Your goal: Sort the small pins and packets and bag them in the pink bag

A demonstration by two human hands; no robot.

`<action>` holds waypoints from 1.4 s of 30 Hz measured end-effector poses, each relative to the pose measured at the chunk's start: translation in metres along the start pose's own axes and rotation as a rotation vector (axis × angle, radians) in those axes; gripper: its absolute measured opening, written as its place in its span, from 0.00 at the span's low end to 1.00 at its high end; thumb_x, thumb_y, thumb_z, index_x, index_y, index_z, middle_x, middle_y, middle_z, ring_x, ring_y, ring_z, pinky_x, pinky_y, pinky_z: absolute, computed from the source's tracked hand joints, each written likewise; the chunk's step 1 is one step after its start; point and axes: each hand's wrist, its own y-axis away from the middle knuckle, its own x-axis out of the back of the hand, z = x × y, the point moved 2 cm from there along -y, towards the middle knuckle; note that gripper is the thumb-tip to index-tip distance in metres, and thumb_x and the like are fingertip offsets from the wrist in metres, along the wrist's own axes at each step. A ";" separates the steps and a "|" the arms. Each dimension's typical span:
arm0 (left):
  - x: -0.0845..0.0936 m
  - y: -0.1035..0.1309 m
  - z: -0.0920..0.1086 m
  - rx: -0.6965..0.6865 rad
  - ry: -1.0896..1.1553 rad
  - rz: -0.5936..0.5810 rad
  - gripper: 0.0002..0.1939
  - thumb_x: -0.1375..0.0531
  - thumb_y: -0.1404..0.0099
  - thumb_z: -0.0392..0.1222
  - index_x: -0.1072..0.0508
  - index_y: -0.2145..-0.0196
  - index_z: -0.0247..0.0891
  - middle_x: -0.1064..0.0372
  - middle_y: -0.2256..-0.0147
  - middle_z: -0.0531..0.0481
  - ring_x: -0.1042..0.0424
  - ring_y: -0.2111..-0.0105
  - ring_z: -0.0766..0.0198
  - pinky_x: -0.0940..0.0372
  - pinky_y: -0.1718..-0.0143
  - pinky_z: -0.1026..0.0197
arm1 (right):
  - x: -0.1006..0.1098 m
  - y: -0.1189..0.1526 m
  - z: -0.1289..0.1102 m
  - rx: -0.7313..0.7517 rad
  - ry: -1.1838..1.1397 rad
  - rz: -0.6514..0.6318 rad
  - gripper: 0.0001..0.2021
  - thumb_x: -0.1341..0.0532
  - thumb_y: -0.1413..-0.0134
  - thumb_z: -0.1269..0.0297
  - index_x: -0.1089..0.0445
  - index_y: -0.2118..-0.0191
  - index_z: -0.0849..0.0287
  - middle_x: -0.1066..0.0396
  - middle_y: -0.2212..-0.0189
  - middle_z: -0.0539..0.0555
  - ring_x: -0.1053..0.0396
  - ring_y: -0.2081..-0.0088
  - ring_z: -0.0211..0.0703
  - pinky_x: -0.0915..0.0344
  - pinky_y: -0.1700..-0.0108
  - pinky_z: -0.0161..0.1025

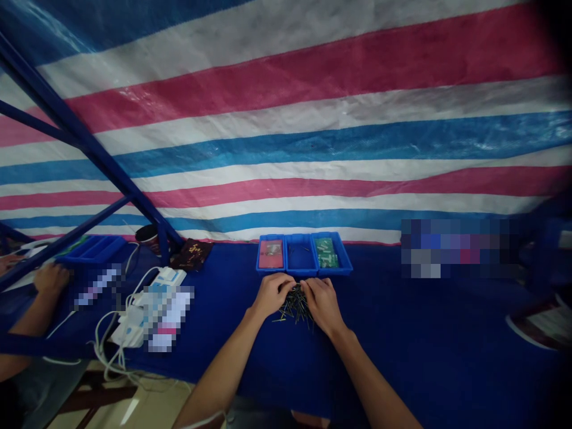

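A heap of thin, dark metal-looking pins (295, 307), perhaps nails or long screws, lies on the blue tabletop between my hands. My left hand (270, 295) is at the heap's left side, its thumb and fingers pinched together at the far edge. On the other side, my right hand (322, 301) has its fingers curled down and closed over the heap's far right edge. Both sets of fingertips are close together, and whatever they pinch is too small to make out. Just beyond the hands stands a blue three-compartment tray (301, 273).
The tray holds a pink piece (270, 255) at left and green-and-white items (327, 253) at right. Leftward are a brown packet (192, 255), white power strips (134, 325) with cables, and blue frame bars (96, 152). Another person's hand (51, 279) is at far left.
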 end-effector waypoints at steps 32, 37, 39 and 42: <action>0.000 0.000 -0.001 0.000 0.000 0.010 0.12 0.43 0.29 0.42 0.23 0.66 0.36 0.27 0.73 0.50 0.31 0.73 0.66 0.37 0.66 0.64 | 0.003 -0.002 -0.001 -0.017 0.024 0.050 0.18 0.53 0.28 0.63 0.37 0.71 0.57 0.32 0.74 0.51 0.35 0.70 0.42 0.48 0.62 0.41; 0.000 0.000 0.000 -0.005 0.003 0.002 0.12 0.43 0.29 0.43 0.22 0.66 0.36 0.27 0.72 0.49 0.30 0.72 0.65 0.36 0.67 0.64 | 0.001 -0.001 0.002 -0.034 0.048 0.055 0.19 0.52 0.29 0.63 0.40 0.75 0.57 0.35 0.77 0.49 0.37 0.74 0.40 0.49 0.63 0.41; 0.000 0.000 0.000 -0.001 0.001 0.005 0.13 0.44 0.29 0.43 0.22 0.66 0.36 0.27 0.73 0.49 0.31 0.73 0.65 0.37 0.67 0.64 | 0.001 -0.001 0.002 -0.035 0.029 0.058 0.19 0.52 0.29 0.62 0.40 0.74 0.57 0.35 0.77 0.49 0.37 0.74 0.40 0.49 0.63 0.41; 0.001 0.000 0.000 0.005 0.007 0.018 0.13 0.44 0.29 0.44 0.23 0.66 0.36 0.28 0.73 0.49 0.32 0.74 0.66 0.37 0.68 0.64 | 0.002 -0.001 0.002 -0.032 -0.012 0.056 0.18 0.52 0.29 0.62 0.37 0.72 0.57 0.33 0.75 0.50 0.35 0.71 0.42 0.47 0.62 0.41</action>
